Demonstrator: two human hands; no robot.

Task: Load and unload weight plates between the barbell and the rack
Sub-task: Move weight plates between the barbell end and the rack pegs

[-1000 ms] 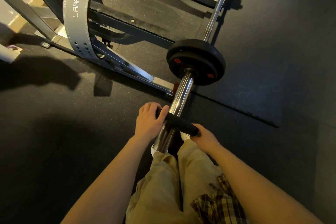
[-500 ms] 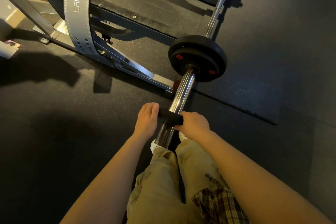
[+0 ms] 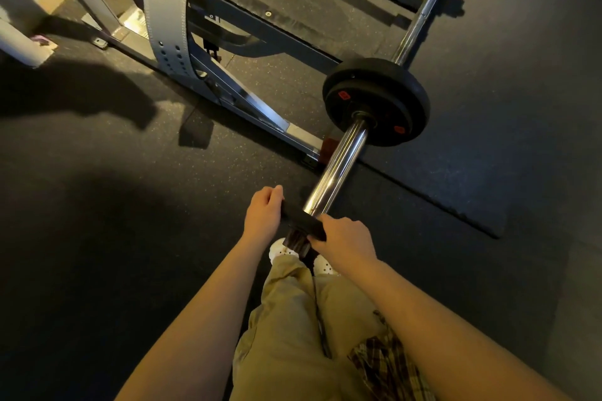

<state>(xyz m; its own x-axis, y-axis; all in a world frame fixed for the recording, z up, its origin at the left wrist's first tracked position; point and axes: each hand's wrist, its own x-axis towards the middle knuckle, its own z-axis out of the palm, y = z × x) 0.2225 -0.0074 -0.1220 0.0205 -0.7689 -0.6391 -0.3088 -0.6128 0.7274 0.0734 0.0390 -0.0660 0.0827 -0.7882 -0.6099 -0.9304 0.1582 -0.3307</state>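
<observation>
A chrome barbell sleeve (image 3: 338,166) points toward me, its thin shaft running off to the upper right. Black weight plates (image 3: 374,101) with red labels sit far up the sleeve against the collar. Near the sleeve's end a small black plate (image 3: 301,221) sits on the bar, seen edge-on. My left hand (image 3: 262,216) grips its left edge and my right hand (image 3: 345,238) grips its right edge, fingers curled over it. The sleeve's end is hidden behind the plate and my hands.
The grey steel rack frame (image 3: 247,98) lies to the left on the black rubber floor, with a grey lifting belt (image 3: 166,19) looped over a rail. A raised rubber mat (image 3: 456,179) lies under the bar. My trouser legs and white shoes (image 3: 280,249) are below the hands.
The small plate has gone from tilted to square on the sleeve, and both hands have closed in on its edges. The view has shifted slightly.
</observation>
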